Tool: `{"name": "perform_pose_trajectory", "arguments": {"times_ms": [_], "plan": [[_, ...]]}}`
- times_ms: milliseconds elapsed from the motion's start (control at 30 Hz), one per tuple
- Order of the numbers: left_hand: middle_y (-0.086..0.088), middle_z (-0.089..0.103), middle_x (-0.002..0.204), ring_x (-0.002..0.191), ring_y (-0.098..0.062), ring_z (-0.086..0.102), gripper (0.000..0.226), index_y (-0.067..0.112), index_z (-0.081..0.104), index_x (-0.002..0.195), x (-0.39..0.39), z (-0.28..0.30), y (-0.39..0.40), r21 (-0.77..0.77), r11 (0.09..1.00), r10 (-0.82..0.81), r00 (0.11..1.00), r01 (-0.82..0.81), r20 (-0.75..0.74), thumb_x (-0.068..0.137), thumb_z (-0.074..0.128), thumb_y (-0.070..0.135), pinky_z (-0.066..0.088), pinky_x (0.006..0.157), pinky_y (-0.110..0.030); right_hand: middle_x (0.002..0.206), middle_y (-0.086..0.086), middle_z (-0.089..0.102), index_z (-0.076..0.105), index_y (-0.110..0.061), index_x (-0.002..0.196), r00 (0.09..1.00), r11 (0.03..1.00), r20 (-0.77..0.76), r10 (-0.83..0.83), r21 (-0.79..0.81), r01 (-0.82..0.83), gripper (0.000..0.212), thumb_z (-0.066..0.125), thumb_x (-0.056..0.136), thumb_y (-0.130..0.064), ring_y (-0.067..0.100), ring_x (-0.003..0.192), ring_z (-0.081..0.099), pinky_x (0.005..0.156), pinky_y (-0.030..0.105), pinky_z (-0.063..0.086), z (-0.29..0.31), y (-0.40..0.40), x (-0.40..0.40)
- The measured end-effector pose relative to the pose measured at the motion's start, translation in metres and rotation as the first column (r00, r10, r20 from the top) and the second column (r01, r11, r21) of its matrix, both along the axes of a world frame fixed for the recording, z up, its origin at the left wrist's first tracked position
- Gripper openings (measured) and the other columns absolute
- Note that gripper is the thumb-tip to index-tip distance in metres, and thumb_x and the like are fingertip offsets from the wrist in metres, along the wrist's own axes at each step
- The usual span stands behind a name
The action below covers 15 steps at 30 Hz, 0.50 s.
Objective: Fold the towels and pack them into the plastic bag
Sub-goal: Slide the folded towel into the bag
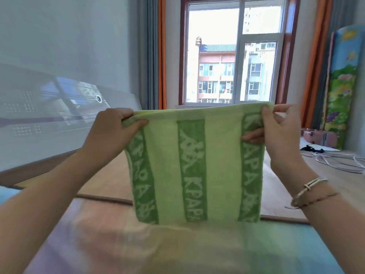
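While left hand [110,131] and right hand [280,131] pinch the green towel's [194,167] top corners, it hangs midair. Looks partly folded; plastic bag unseen, so packing remains.

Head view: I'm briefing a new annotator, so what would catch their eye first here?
First the green towel with darker lettered stripes, hanging in mid-frame above the bed, its top corners pinched by the left hand and the right hand. Behind it, the bright window shows apartment blocks, with orange curtains beside it. Bracelets circle the right wrist.
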State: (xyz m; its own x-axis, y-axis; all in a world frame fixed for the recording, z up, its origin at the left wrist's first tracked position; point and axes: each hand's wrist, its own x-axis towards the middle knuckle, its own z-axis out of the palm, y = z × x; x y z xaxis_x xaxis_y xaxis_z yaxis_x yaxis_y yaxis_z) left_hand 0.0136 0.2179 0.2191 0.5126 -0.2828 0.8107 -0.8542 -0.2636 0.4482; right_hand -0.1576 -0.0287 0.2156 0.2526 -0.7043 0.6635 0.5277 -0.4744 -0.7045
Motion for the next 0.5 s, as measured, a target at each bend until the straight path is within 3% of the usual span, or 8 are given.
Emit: {"name": "perform_pose_trajectory", "arguments": {"times_ms": [133,200,300,400,500], "plan": [[0.011,0.064,0.059,0.055,0.002,0.055,0.011,0.020,0.071,0.075,0.025,0.009,-0.008,0.130,0.985,-0.103,0.990,0.115,-0.095,0.083,0.074,0.027,0.039,0.053,-0.008,0.079,0.007,0.064,0.037,-0.020,0.086,0.990,0.997,-0.140,-0.013,0.067,0.023,0.019,0.047,0.101,-0.025,0.017,0.038,0.060,0.036,0.026,0.046,-0.003,-0.024,0.025],[0.007,0.069,0.072,0.064,0.000,0.061,0.007,0.023,0.073,0.077,0.046,-0.001,-0.015,0.255,0.955,-0.117,0.984,0.149,-0.135,0.078,0.079,0.021,0.045,0.061,-0.012,0.083,0.009,0.063,0.038,-0.015,0.092,0.972,0.992,-0.237,0.010,0.127,0.020,0.016,0.048,0.100,-0.024,0.017,0.038,0.061,0.036,0.026,0.047,-0.016,-0.042,0.041],[0.006,0.071,0.084,0.077,-0.004,0.063,0.022,0.028,0.070,0.080,0.082,-0.027,-0.026,0.440,0.879,-0.112,0.976,0.185,-0.185,0.072,0.083,0.012,0.050,0.073,-0.028,0.087,0.011,0.061,0.038,-0.014,0.091,0.928,0.978,-0.368,0.067,0.208,0.012,0.016,0.048,0.101,-0.022,0.020,0.039,0.063,0.037,0.027,0.049,-0.044,-0.068,0.065],[0.011,0.068,0.084,0.079,-0.003,0.062,0.029,0.031,0.061,0.090,0.113,-0.055,-0.042,0.554,0.825,-0.033,0.989,0.107,-0.141,0.073,0.080,0.018,0.051,0.072,-0.032,0.089,0.011,0.058,0.037,-0.010,0.095,0.877,0.954,-0.459,0.143,0.300,0.001,0.015,0.047,0.101,-0.020,0.022,0.042,0.065,0.038,0.029,0.051,-0.073,-0.090,0.092],[0.008,0.064,0.085,0.083,-0.013,0.060,0.026,0.024,0.062,0.099,0.138,-0.078,-0.067,0.593,0.805,0.076,0.995,-0.026,-0.059,0.078,0.075,0.018,0.039,0.062,-0.018,0.094,0.015,0.058,0.035,-0.010,0.100,0.843,0.930,-0.498,0.201,0.368,-0.005,0.013,0.045,0.102,-0.018,0.023,0.045,0.067,0.041,0.030,0.054,-0.094,-0.110,0.119]]}}
